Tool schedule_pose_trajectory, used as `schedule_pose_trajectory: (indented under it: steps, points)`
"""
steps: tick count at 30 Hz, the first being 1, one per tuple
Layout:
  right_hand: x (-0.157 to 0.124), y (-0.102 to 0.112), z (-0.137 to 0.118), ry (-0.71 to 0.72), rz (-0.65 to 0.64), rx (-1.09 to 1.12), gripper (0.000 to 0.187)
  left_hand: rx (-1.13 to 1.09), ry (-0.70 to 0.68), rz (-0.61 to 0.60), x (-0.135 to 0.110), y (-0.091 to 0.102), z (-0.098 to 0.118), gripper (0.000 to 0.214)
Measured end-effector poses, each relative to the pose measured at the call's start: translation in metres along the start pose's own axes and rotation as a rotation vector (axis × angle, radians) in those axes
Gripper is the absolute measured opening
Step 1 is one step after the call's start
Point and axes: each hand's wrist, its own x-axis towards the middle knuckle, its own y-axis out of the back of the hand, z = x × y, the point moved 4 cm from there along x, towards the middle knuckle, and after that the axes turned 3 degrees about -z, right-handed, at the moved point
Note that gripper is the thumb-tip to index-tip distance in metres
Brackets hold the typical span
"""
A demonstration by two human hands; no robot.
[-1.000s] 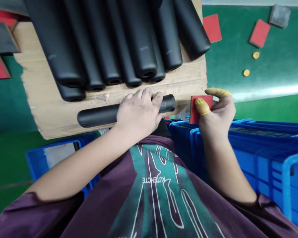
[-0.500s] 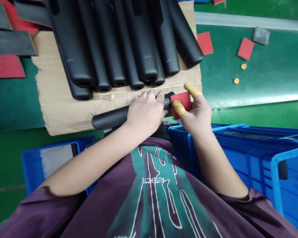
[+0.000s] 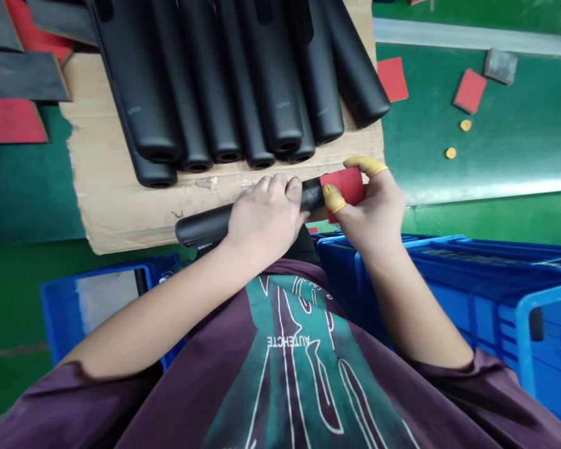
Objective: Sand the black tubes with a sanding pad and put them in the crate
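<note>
A black tube-shaped part [image 3: 204, 225] lies slantwise near the front edge of the cardboard sheet [image 3: 116, 231]. My left hand [image 3: 266, 215] is wrapped over the middle of it from above. At the part's right end, my right hand [image 3: 374, 206] grips a red sanding pad [image 3: 348, 186] between thumb and fingers. Yellow finger cots cover that thumb and forefinger. The pad lies against the black surface; its underside is hidden. Farther back, several similar black tubular housings [image 3: 278, 93] lie side by side on the cardboard, with small print near their ends.
Red and grey pads [image 3: 12, 121] are piled at the left. More pads [image 3: 470, 90] and two yellow rings [image 3: 450, 153] lie on the green bench [image 3: 518, 137] at right. Blue crates [image 3: 490, 312] stand beside me on the right, another blue crate [image 3: 58, 318] on the left.
My left hand has slid slightly left along the black part. My right hand has shifted a little right, and the red pad now lies flatter over the part's end.
</note>
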Motion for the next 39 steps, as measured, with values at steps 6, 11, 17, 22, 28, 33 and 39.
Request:
schedule_pose_trajectory:
  steps: [6,11,17,22,28,33,39]
  points:
    - [-0.011,-0.002,-0.002,0.015,-0.018,-0.016,0.036,-0.008,-0.007,-0.031,0.001,0.001,0.0,0.035]
    - [-0.008,-0.003,0.002,-0.013,0.007,0.01,0.036,-0.01,0.0,-0.006,0.002,0.001,-0.001,0.037]
    - [-0.007,-0.003,-0.001,0.013,0.011,0.013,0.034,-0.001,-0.015,-0.027,0.002,0.001,-0.001,0.036]
    - [-0.004,-0.002,0.004,-0.009,0.021,0.029,0.035,-0.009,-0.029,-0.021,0.002,0.001,-0.001,0.038]
    - [-0.008,-0.008,0.002,0.016,-0.03,0.026,0.04,0.006,-0.013,-0.016,0.003,0.0,-0.002,0.036]
    - [-0.012,-0.006,0.006,-0.019,0.001,0.029,0.04,0.016,-0.031,0.01,0.003,-0.001,-0.001,0.038]
    - [-0.009,-0.01,0.002,0.065,-0.007,-0.017,0.037,0.028,-0.015,-0.002,0.004,-0.001,-0.002,0.037]
